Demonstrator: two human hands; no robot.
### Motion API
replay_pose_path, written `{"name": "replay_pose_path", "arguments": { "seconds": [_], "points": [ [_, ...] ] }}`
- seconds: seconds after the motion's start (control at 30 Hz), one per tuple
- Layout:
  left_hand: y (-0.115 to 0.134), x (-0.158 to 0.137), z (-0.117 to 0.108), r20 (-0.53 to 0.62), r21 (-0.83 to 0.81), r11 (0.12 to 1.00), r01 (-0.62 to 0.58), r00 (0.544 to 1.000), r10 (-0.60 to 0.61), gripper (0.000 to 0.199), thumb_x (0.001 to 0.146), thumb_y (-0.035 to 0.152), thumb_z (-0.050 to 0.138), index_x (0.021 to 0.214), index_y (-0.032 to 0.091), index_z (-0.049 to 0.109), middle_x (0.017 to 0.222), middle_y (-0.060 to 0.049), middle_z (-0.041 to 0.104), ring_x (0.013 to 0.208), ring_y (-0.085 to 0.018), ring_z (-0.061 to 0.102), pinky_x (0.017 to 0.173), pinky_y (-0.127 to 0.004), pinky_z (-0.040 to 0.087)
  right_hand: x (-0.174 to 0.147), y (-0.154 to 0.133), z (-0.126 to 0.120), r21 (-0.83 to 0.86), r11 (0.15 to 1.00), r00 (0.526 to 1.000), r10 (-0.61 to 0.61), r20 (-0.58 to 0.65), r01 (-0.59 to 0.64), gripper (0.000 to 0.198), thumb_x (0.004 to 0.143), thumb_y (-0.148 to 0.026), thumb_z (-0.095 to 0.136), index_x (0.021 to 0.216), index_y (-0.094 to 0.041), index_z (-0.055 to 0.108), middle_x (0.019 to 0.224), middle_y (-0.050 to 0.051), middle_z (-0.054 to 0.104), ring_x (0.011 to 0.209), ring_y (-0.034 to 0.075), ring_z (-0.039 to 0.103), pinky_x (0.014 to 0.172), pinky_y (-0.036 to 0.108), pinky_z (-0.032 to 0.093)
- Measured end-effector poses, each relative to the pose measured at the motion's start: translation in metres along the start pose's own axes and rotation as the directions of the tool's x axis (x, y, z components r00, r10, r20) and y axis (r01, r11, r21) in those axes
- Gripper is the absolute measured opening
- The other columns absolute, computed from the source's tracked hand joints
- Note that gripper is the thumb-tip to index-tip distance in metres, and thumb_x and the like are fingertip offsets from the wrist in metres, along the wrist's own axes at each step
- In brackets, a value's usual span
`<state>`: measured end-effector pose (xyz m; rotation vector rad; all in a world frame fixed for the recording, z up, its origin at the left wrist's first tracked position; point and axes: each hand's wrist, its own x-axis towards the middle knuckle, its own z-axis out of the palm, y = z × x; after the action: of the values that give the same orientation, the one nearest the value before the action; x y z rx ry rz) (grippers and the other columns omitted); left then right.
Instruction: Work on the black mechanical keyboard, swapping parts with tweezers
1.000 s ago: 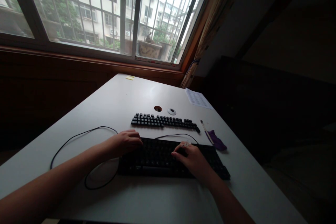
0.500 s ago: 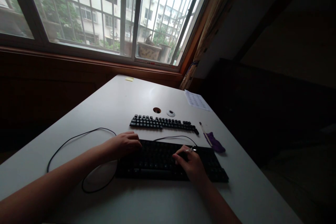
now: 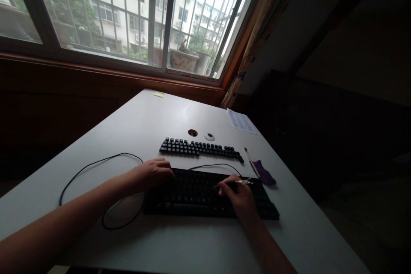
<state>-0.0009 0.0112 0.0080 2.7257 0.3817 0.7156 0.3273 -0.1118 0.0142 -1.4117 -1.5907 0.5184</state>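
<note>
A black keyboard (image 3: 192, 197) lies on the white desk, many of its keys lost in shadow. My left hand (image 3: 157, 170) is closed over its far left corner, fingers curled down onto the edge; the fingertips are hidden. Above the right half of the keyboard, my right hand (image 3: 236, 190) pinches a slim tool (image 3: 245, 182) with a shiny, clear-looking end; its exact kind is too dark to tell. Just beyond the keyboard, loose black keycaps (image 3: 180, 147) stand in several rows.
To the right, a thin brush-like stick (image 3: 252, 162) touches a purple cloth (image 3: 266, 174). A black cable (image 3: 93, 163) loops at left. Farther off are a desk hole (image 3: 192, 132), its round cover (image 3: 209, 137), printed paper (image 3: 241, 120) and a yellow note (image 3: 159, 94).
My right hand has moved slightly right and lifted, still pinching the tool, more of which now shows. My left hand keeps its place on the keyboard. The view has shifted a little.
</note>
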Motion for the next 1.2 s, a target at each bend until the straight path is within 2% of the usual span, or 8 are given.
{"name": "replay_pose_path", "arguments": {
  "seconds": [0.1,0.47,0.63,0.77,1.0,1.2],
  "points": [
    [0.001,0.001,-0.002,-0.006,-0.019,1.000,0.000,1.000,0.000,0.019,0.101,0.024,0.052,0.106,0.020,0.069,0.095,-0.007,0.065,0.083,-0.016,0.061,0.077,-0.025,0.047,0.000,0.002,0.000,-0.039,0.998,0.999,-0.040,0.024,0.041,0.020,0.091,-0.037,0.064,0.078,-0.022,0.064,0.068,0.001,0.064,0.068,0.019,0.064,0.069,0.033,0.049],
    [0.000,0.000,-0.002,-0.003,-0.008,1.000,0.008,1.000,-0.008,0.019,0.101,0.024,0.053,0.107,0.019,0.069,0.094,-0.007,0.065,0.084,-0.016,0.062,0.076,-0.026,0.048,0.003,0.003,0.002,0.041,0.999,0.999,0.033,0.014,-0.033,0.023,0.090,-0.042,0.065,0.080,-0.021,0.064,0.066,0.000,0.064,0.063,0.018,0.065,0.065,0.030,0.051],
    [0.006,0.002,-0.003,-0.034,0.029,0.999,0.036,0.999,-0.035,0.017,0.099,0.025,0.054,0.107,0.019,0.068,0.094,-0.007,0.065,0.085,-0.018,0.061,0.077,-0.027,0.050,0.009,-0.010,0.007,0.056,0.997,0.998,0.047,0.031,-0.049,0.023,0.089,-0.042,0.067,0.081,-0.020,0.065,0.068,0.000,0.065,0.065,0.018,0.065,0.066,0.030,0.052],
    [0.013,0.005,-0.004,-0.095,0.019,0.997,0.070,0.993,-0.068,0.019,0.098,0.029,0.057,0.109,0.019,0.068,0.097,-0.008,0.066,0.087,-0.018,0.061,0.077,-0.028,0.050,0.016,-0.027,0.023,0.136,0.989,0.997,0.051,0.058,-0.059,0.019,0.086,-0.039,0.071,0.083,-0.021,0.067,0.073,0.000,0.067,0.068,0.018,0.067,0.067,0.030,0.052],
    [0.017,0.007,0.000,-0.151,-0.172,0.980,0.099,0.981,-0.125,0.024,0.095,0.032,0.063,0.114,0.018,0.068,0.098,-0.007,0.066,0.083,-0.016,0.063,0.075,-0.025,0.051,0.029,-0.049,0.061,0.248,0.966,0.994,-0.090,0.065,0.072,0.012,0.084,-0.034,0.075,0.082,-0.023,0.071,0.080,0.001,0.067,0.076,0.019,0.065,0.071,0.031,0.051],
    [0.020,0.007,0.000,-0.140,-0.330,0.940,0.090,0.980,-0.143,0.025,0.094,0.033,0.065,0.114,0.018,0.070,0.096,-0.007,0.068,0.078,-0.013,0.064,0.069,-0.021,0.049,0.030,-0.058,0.073,0.240,0.961,0.982,-0.164,0.090,0.138,0.010,0.083,-0.033,0.077,0.081,-0.024,0.074,0.081,0.001,0.067,0.079,0.019,0.064,0.073,0.031,0.050]
  ]
}}
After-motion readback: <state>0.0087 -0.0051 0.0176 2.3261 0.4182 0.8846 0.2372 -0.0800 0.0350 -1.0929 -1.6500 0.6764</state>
